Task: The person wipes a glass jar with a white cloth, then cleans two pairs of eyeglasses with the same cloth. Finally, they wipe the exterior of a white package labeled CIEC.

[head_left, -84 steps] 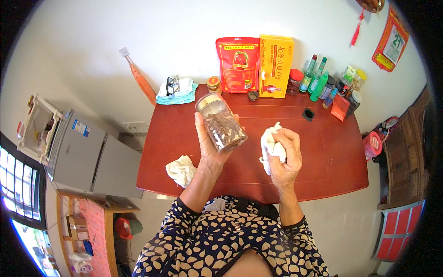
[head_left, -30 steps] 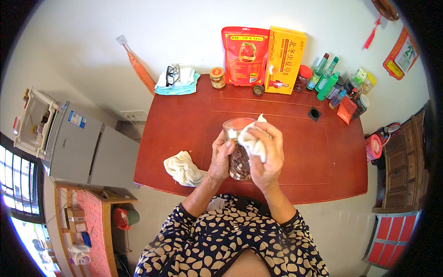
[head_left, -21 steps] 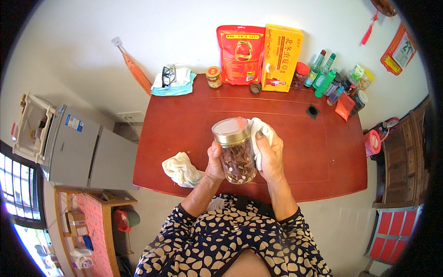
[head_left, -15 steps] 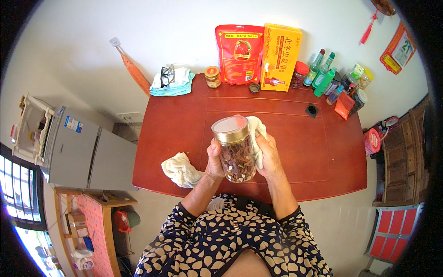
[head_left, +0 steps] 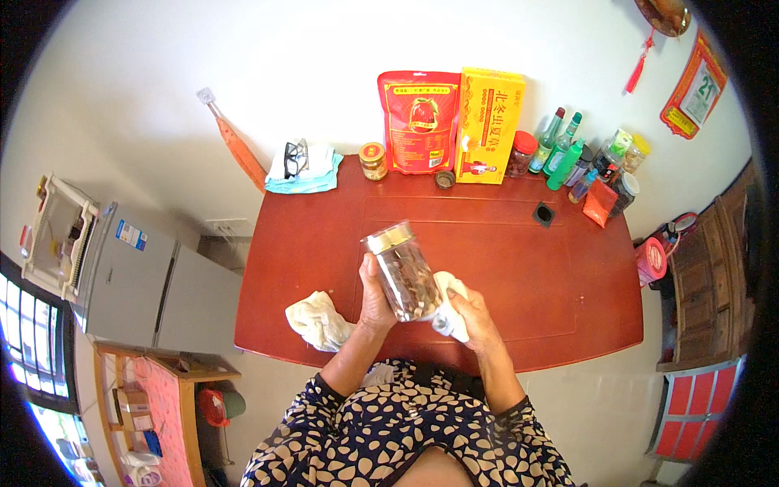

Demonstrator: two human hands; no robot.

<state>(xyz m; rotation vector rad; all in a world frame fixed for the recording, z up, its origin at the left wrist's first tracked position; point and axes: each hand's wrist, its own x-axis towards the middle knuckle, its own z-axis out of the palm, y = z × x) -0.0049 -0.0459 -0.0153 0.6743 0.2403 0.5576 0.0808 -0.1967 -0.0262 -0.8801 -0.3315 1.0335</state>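
My left hand (head_left: 376,299) is wrapped round the side of a clear jar (head_left: 404,276) with a gold lid, filled with dark brown dried pieces. The jar is tilted above the table, its lid up and to the left and its base down to the right. My right hand (head_left: 473,315) grips a pale cloth (head_left: 448,307) that lies against the jar's lower right side near the base. Part of the cloth hangs below my fingers. A second cream cloth (head_left: 315,320) lies crumpled on the table, left of my left forearm.
The dark red table (head_left: 503,268) bears a red pouch (head_left: 420,122), a yellow box (head_left: 489,126), a small gold-lidded jar (head_left: 373,161), green bottles (head_left: 560,150) and a red-lidded jar (head_left: 521,154) along the back. Glasses (head_left: 295,158) rest on folded cloths (head_left: 307,180). A grey fridge (head_left: 130,276) stands left.
The jar has tipped over further, its lid swinging left and its base right. My right hand has slid with the cloth from the jar's upper side down to near its base.
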